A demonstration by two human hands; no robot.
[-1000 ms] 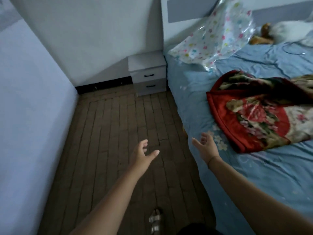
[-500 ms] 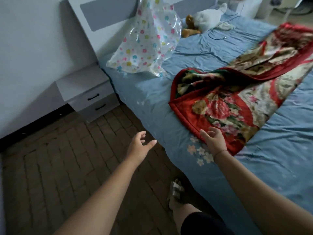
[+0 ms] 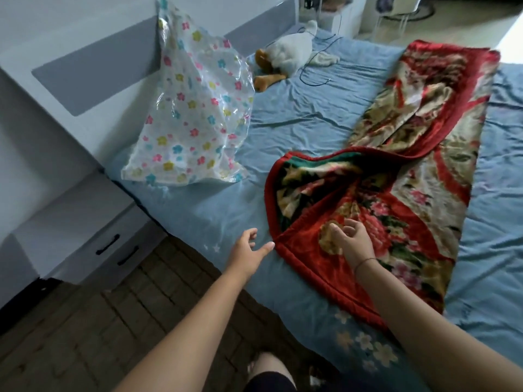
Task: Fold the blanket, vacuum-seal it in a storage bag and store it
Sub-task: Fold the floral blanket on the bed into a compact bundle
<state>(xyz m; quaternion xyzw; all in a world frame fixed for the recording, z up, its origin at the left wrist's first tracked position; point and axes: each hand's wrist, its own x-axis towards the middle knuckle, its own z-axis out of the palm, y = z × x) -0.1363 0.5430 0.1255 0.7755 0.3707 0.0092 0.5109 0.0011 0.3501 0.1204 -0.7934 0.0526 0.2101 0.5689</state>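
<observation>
within the last second both hands have left the air over the floor and reached the bed [image 3: 297, 117]; the right hand [image 3: 352, 240] now sits over the near end of the blanket [image 3: 410, 199], past its red hem and above the flower print, fingers loosely curled and grasping nothing; i cannot tell if it touches the pile; the left hand [image 3: 246, 250] is released, fingers [image 3: 252, 233] spread, thumb tip just beside the blanket's near corner; the blanket lies in a long rumpled strip across the bed, twisted and turned back near its middle; the flowered storage bag [image 3: 192, 123] leans empty on the headboard, well apart from it; so the reach is nearly over and a grip on the near corners looks next; folding seems not yet under way, and the twist will likely need flattening first.
</observation>
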